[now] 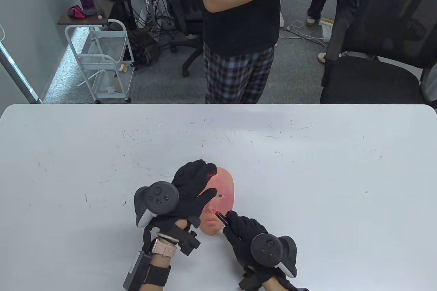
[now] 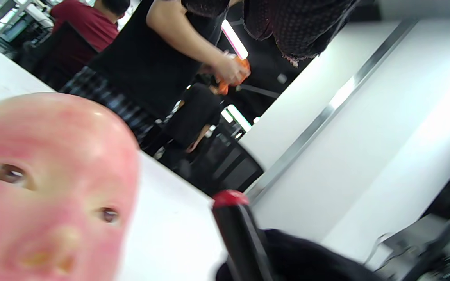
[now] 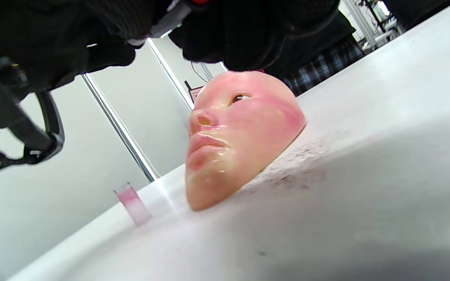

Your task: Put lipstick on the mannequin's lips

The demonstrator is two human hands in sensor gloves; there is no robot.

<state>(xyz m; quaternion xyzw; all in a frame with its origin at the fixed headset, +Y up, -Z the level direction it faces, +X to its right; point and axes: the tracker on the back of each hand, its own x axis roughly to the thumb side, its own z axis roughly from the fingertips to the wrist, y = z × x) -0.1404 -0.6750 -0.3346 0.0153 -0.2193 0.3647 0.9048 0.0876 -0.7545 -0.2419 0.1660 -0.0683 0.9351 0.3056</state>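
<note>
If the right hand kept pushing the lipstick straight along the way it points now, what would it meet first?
Most likely the mannequin face, near its lips. The right hand holds the lipstick with its red tip aimed at the mouth area; whether it already touches is unclear.

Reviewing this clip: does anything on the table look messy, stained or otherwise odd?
Yes. The mannequin face is blotched red across forehead and cheeks, not just the lips, as if smeared with old lipstick. The white table has dark specks and scuffs, densest beside the face. The right hand holds the lipstick at the mouth.
</note>
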